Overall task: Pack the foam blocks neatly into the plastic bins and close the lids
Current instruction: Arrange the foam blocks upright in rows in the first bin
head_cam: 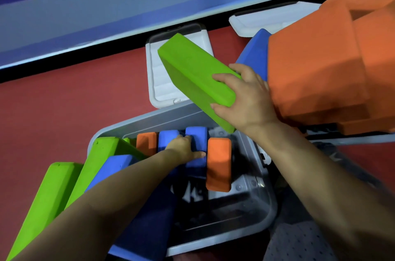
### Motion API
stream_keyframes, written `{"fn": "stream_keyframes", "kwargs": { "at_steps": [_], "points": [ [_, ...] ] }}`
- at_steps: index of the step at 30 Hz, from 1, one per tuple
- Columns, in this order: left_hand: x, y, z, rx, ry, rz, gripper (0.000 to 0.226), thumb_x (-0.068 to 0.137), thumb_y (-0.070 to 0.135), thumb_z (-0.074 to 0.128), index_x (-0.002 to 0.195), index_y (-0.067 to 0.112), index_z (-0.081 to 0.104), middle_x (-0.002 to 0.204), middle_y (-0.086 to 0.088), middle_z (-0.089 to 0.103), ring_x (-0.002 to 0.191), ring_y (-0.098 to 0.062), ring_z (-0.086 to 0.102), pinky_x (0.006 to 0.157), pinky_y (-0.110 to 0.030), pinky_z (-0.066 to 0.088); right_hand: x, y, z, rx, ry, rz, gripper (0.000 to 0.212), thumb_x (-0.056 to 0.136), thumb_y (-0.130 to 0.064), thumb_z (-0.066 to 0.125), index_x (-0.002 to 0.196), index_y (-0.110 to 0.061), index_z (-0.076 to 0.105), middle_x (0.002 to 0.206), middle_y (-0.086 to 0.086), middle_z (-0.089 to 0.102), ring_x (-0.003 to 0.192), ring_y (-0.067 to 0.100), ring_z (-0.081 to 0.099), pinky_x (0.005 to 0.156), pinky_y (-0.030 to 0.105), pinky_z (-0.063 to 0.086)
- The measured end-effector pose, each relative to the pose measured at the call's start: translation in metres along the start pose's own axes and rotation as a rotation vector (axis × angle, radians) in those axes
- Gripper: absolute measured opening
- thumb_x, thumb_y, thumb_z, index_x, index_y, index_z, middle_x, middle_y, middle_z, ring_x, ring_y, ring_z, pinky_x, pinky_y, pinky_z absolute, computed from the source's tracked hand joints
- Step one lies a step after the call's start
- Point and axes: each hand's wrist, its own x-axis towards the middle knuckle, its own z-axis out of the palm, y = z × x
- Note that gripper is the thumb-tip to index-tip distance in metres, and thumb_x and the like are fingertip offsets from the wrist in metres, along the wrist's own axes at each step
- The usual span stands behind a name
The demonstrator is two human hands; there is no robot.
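A clear plastic bin (264,200) lies below me with foam blocks standing on end inside it. My left hand (183,149) reaches into the bin and presses its fingers against an upright blue block (195,135); an orange block (219,164) stands just right of it. Another blue block (167,138) and an orange one (146,143) stand further left. My right hand (245,98) grips the near end of a green foam block (192,74), held tilted above the bin's far rim.
A white lid (159,81) lies on the red floor behind the bin, a second white lid (267,19) further right. Orange blocks (320,68) and a blue one (254,55) pile up at right. Green blocks (42,207) and a blue block (115,164) lean over the bin's left edge.
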Motion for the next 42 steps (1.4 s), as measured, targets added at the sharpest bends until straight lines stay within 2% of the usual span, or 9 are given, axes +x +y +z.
{"fn": "stream_keyframes", "kwargs": {
  "at_steps": [3,6,9,14,25,30,35,39,42],
  "points": [
    [0.009,0.002,0.002,-0.025,0.089,-0.014,0.061,0.083,0.068,0.049,0.103,0.011,0.058,0.119,-0.019,0.058,0.113,-0.032,0.053,0.088,-0.034,0.042,-0.001,0.002,0.002,0.005,-0.001,0.0,0.06,0.057,-0.041,0.065,0.116,-0.027,0.067,0.129,0.011,0.054,0.113,0.034,0.055,0.094,0.045,0.04],
    [0.022,0.006,-0.001,-0.197,0.188,-0.028,0.071,0.083,0.057,0.06,0.128,0.005,0.039,0.126,-0.023,0.052,0.115,-0.036,0.053,0.09,-0.037,0.043,-0.003,0.007,0.004,0.002,0.016,-0.019,0.059,0.056,-0.04,0.067,0.114,-0.027,0.068,0.125,0.011,0.057,0.109,0.035,0.058,0.092,0.046,0.043],
    [0.027,0.003,-0.002,-0.158,0.104,0.04,0.082,0.088,0.049,0.058,0.151,0.023,0.013,0.136,-0.023,0.043,0.122,-0.037,0.049,0.098,-0.037,0.04,0.0,0.009,0.005,0.003,0.017,-0.021,0.059,0.055,-0.04,0.067,0.113,-0.027,0.069,0.124,0.011,0.057,0.109,0.035,0.058,0.091,0.047,0.044],
    [0.032,0.002,-0.003,-0.078,0.046,0.136,0.056,0.095,0.042,0.052,0.145,0.023,0.037,0.144,-0.007,0.046,0.136,-0.029,0.03,0.109,-0.031,0.028,0.001,0.011,0.01,0.01,0.056,-0.045,0.058,0.054,-0.038,0.068,0.111,-0.025,0.07,0.121,0.012,0.059,0.104,0.035,0.061,0.089,0.048,0.047],
    [0.026,0.003,-0.009,-0.215,0.138,0.075,0.055,0.08,0.046,0.068,0.122,0.012,0.055,0.122,-0.015,0.055,0.121,-0.028,0.048,0.095,-0.033,0.043,0.0,0.011,0.011,0.001,0.057,-0.051,0.058,0.054,-0.039,0.069,0.11,-0.025,0.07,0.119,0.012,0.06,0.102,0.036,0.061,0.086,0.05,0.048],
    [0.03,-0.001,-0.039,-0.249,0.27,-0.025,0.056,0.086,0.051,0.06,0.122,0.009,0.051,0.126,-0.019,0.046,0.113,-0.037,0.053,0.095,-0.039,0.042,0.0,0.01,0.01,0.013,0.045,-0.022,0.059,0.053,-0.039,0.068,0.111,-0.026,0.07,0.121,0.011,0.059,0.104,0.034,0.06,0.09,0.048,0.047],
    [0.033,-0.002,-0.016,0.131,0.253,-0.009,0.066,0.088,0.064,0.046,0.134,0.017,0.043,0.134,-0.014,0.044,0.126,-0.035,0.036,0.099,-0.043,0.035,0.0,0.011,0.01,0.022,0.056,-0.037,0.059,0.054,-0.038,0.069,0.111,-0.024,0.07,0.121,0.013,0.059,0.103,0.036,0.061,0.088,0.051,0.048],
    [0.036,-0.006,-0.013,0.1,0.221,-0.018,0.064,0.09,0.063,0.04,0.137,0.019,0.041,0.137,-0.014,0.043,0.128,-0.035,0.035,0.101,-0.044,0.033,0.001,0.01,0.01,0.018,0.05,-0.037,0.058,0.054,-0.038,0.069,0.11,-0.024,0.07,0.12,0.013,0.059,0.102,0.036,0.061,0.087,0.051,0.048],
    [0.029,0.0,-0.016,0.128,0.37,0.074,0.055,0.092,0.052,0.046,0.132,0.015,0.046,0.133,-0.014,0.045,0.121,-0.036,0.042,0.096,-0.044,0.037,0.0,0.007,0.007,0.009,0.032,-0.012,0.059,0.054,-0.039,0.068,0.111,-0.026,0.07,0.122,0.011,0.059,0.105,0.035,0.06,0.089,0.048,0.046]
  ]
}}
